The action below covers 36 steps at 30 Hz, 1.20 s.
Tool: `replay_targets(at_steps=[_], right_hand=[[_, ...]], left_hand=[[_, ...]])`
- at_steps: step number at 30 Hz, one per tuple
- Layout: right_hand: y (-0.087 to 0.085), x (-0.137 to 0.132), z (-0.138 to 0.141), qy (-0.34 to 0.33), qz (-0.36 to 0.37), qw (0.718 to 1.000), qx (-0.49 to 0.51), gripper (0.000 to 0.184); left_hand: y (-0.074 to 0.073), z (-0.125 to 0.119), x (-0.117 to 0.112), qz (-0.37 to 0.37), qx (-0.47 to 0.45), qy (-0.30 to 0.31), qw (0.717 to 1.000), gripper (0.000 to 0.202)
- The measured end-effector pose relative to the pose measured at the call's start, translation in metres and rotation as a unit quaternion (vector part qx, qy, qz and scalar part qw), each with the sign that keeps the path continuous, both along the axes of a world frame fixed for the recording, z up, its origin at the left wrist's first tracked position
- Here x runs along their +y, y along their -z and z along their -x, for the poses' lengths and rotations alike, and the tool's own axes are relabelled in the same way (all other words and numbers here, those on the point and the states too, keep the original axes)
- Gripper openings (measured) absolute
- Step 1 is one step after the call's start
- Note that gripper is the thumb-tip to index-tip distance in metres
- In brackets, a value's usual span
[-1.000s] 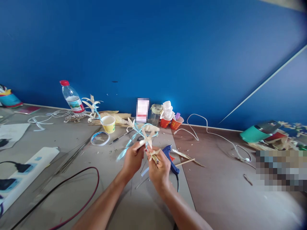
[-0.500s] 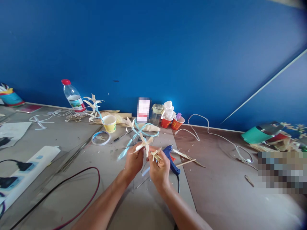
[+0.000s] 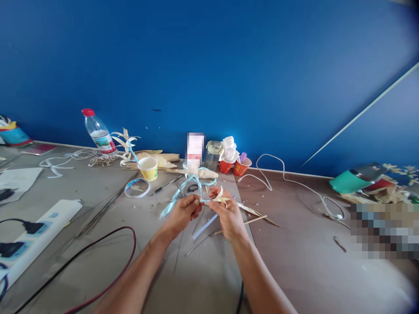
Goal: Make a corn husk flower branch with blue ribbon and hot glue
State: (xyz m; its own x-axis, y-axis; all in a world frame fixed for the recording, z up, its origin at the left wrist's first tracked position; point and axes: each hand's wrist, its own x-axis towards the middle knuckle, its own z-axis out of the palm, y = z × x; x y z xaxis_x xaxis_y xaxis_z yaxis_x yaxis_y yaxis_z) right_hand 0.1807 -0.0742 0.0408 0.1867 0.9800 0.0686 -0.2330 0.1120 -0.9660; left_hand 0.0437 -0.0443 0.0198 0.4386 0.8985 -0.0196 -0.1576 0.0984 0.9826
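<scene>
My right hand (image 3: 231, 218) is closed on a pale flower (image 3: 221, 197) that looks made of dried corn husk, its petals pointing up and right. My left hand (image 3: 185, 213), fingers pinched, grips the light blue ribbon (image 3: 205, 200) that runs across to the base of the flower. More light blue ribbon (image 3: 168, 208) trails over the table behind the hands. A translucent glue stick (image 3: 205, 226) and a thin wooden stick (image 3: 255, 220) lie beneath and beside my right hand. The glue gun is hidden behind that hand.
At the back left, a husk flower stands in a yellow paper cup (image 3: 149, 170), near a ribbon roll (image 3: 137, 188) and a water bottle (image 3: 101, 135). Red cups (image 3: 242, 166) and a glass jar (image 3: 213, 155) line the wall. A power strip (image 3: 42, 233) and dark cable (image 3: 98, 237) lie left.
My hands have shifted slightly apart, the right one moving right and up. The husk flower has turned sideways, and light blue ribbon now spans the hands. The glue gun is now covered.
</scene>
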Motion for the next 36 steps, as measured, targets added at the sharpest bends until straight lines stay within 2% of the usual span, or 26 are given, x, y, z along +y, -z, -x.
replay_targets(at_steps=[3, 8, 10, 13, 16, 18, 20, 24, 27, 31, 36], right_hand=[[0.0011, 0.0008, 0.0016, -0.02, 0.017, 1.0, 0.014, 0.031], [0.0089, 0.0023, 0.0059, 0.014, 0.002, 0.999, -0.052, 0.02], [0.0083, 0.0016, 0.0037, -0.002, -0.013, 0.998, -0.063, 0.018], [0.0042, 0.0004, -0.001, -0.046, -0.02, 0.999, -0.012, 0.028], [0.0031, 0.0016, -0.0033, -0.022, 0.017, 0.999, 0.026, 0.024], [0.0049, 0.003, -0.0026, -0.014, 0.061, 0.998, 0.025, 0.022], [0.0071, 0.0038, -0.0006, -0.035, 0.085, 0.995, 0.03, 0.023], [0.0087, 0.0032, 0.0032, -0.075, 0.074, 0.993, 0.055, 0.02], [0.0074, 0.0023, 0.004, -0.091, 0.07, 0.991, 0.064, 0.014], [0.0027, 0.0019, 0.0035, -0.122, 0.053, 0.99, 0.055, 0.012], [0.002, 0.0029, 0.0013, -0.092, 0.023, 0.996, 0.004, 0.012]], left_hand=[[-0.0003, 0.0006, -0.0002, 0.004, 0.0, 0.018, 1.0, 0.027], [-0.0036, -0.0041, -0.0044, -0.093, 0.086, 0.021, 0.992, 0.022], [-0.0041, -0.0043, -0.005, -0.111, 0.11, 0.006, 0.988, 0.02], [-0.0023, -0.0014, -0.0026, -0.06, 0.103, -0.032, 0.992, 0.024], [0.0001, 0.0022, 0.0007, 0.01, 0.014, -0.033, 0.999, 0.028], [0.0007, 0.0031, 0.0016, 0.032, -0.034, -0.013, 0.999, 0.029], [0.0004, 0.0027, 0.0012, 0.04, -0.048, 0.014, 0.998, 0.03], [-0.0005, 0.0009, -0.0009, 0.048, -0.052, 0.07, 0.995, 0.036], [-0.0003, 0.0008, -0.0021, 0.046, -0.042, 0.086, 0.994, 0.036], [0.0004, 0.0015, -0.002, 0.02, -0.021, 0.055, 0.998, 0.031], [0.0025, 0.0017, 0.0017, 0.071, -0.12, -0.015, 0.99, 0.022]])
